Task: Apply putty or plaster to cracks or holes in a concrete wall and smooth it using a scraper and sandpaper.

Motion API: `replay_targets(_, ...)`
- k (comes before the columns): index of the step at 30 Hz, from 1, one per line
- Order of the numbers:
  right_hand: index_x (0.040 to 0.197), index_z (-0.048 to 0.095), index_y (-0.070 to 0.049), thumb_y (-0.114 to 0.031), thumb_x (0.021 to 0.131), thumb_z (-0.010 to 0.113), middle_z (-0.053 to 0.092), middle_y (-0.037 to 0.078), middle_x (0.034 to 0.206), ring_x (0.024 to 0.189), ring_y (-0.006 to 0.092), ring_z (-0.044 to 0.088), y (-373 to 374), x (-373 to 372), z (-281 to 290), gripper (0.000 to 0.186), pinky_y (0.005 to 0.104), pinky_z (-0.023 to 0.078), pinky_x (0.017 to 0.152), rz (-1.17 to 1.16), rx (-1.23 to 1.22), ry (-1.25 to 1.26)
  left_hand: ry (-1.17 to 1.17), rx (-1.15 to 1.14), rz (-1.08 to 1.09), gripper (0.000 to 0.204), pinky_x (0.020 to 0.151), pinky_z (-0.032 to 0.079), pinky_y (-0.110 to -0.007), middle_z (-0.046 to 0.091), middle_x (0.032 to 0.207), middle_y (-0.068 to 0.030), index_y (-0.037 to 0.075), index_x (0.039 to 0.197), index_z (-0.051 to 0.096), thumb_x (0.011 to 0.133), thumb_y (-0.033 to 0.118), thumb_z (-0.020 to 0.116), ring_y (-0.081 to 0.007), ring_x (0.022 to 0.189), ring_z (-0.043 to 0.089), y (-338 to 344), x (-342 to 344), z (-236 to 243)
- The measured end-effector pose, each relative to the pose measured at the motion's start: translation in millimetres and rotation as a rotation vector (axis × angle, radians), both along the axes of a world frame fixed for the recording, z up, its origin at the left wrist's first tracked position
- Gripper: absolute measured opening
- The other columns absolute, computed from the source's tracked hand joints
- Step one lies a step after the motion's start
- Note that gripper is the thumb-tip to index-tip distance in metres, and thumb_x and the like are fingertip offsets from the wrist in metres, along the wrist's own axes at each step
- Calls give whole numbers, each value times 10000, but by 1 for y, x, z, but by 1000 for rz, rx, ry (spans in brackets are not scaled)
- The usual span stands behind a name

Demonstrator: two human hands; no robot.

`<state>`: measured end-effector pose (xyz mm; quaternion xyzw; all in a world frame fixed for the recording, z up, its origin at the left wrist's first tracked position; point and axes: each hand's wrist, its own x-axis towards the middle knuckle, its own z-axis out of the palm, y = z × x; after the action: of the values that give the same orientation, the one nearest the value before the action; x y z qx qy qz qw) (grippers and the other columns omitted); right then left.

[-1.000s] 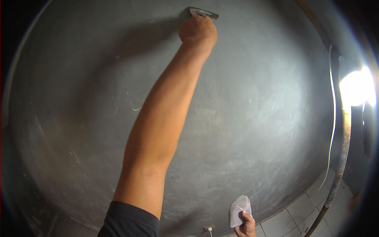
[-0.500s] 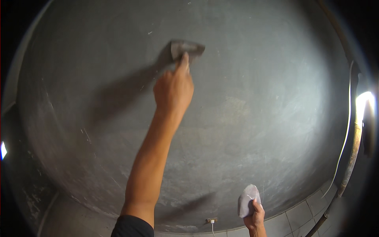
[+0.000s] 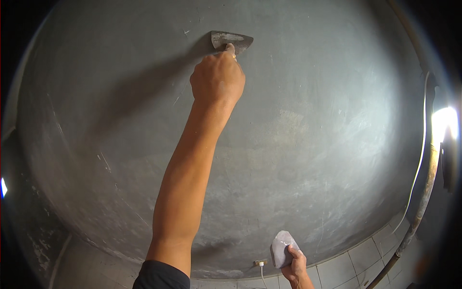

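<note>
Up on the grey wall [image 3: 288, 168], my left hand [image 3: 219, 79] is closed around the handle of a putty knife [image 3: 240, 41]. One finger lies along its wide metal blade, which is against or very near the wall. The handle is mostly hidden inside my fist. Low down on the right, my right hand [image 3: 296, 267] grips a pale grey-lilac, flat, angular block [image 3: 283, 245], with the thumb over its face. I cannot tell what the block is made of.
A small outlet with a white plug and cord [image 3: 261, 264] sits low on the wall. White tiles [image 3: 364, 260] run along the bottom. At the right stands a bamboo pole [image 3: 426, 197] with a bright lamp [image 3: 445, 123] by it; a thin white cable [image 3: 422, 149] hangs alongside.
My left hand has moved up the wall with the putty knife. My right hand, still holding the block, has shifted left and slightly down.
</note>
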<state>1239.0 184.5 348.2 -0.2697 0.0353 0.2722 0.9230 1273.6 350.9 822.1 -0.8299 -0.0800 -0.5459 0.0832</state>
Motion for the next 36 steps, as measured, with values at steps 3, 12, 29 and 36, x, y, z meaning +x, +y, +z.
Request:
replay_targets(3,1305,556,-37,-210,919,619,643,89,1204,1115,304,617,5,-4,4,429,480,460,1004,-52,16,-31,-43,25,47,405,772,585,-465,711,931,-235,107,1382,563,995,206,493,-383,880,714,19,-1,-24)
replay_targets(12,1391,470,-18,-315,992,574,598,127,1280,1170,285,581,17,1,67,508,445,459,1007,-240,69,-248,-201,7,19,395,839,548,-479,712,1001,-196,207,1363,592,980,258,509,-394,959,671,79,-15,68)
replay_targets(29,1324,563,-9,-295,1025,435,526,220,1402,1290,407,478,91,214,583,434,481,370,1084,-1872,-1012,-1306,-231,20,89,408,807,539,-522,704,915,-215,263,1366,586,962,273,534,-422,889,668,147,-63,80)
replay_targets(36,1398,513,-31,-208,963,478,493,175,1464,1383,317,437,262,122,559,470,446,309,1175,-1833,-730,-2210,-286,-50,95,397,756,520,-529,702,962,-216,257,1370,574,975,268,532,-420,881,666,209,-90,52)
